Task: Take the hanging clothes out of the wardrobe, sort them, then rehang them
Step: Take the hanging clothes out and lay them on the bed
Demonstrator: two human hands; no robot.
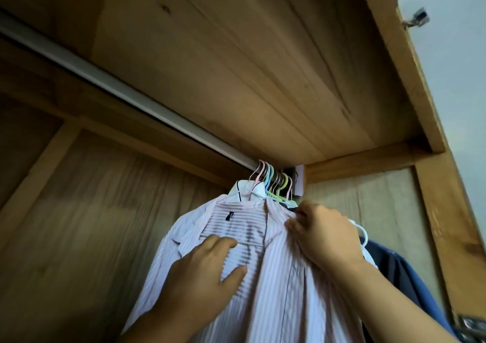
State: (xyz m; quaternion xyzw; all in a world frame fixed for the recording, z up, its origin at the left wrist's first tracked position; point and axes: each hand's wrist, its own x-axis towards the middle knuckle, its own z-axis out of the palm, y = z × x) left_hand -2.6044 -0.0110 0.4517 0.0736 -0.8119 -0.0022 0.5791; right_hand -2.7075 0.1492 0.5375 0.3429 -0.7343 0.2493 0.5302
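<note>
A pink-and-white striped shirt (273,285) hangs at the front of a bunch of clothes at the right end of the metal rail (136,101). My left hand (207,271) lies on the shirt's left front, fingers spread, the thumb over the fabric. My right hand (323,235) pinches the shirt's right shoulder near the collar. Behind the striped shirt hangs a white garment (249,190) with dark piping. Several pastel hanger hooks (273,179) crowd the rail's end. A dark blue garment (402,277) hangs to the right, with a white hanger (361,233) partly showing behind my right hand.
The wooden wardrobe top (236,66) is close above the rail. The wooden back panel (92,224) fills the left, where the rail carries nothing. The right side frame (447,224) stands close by the clothes. An open door with a hinge (418,19) shows at the upper right.
</note>
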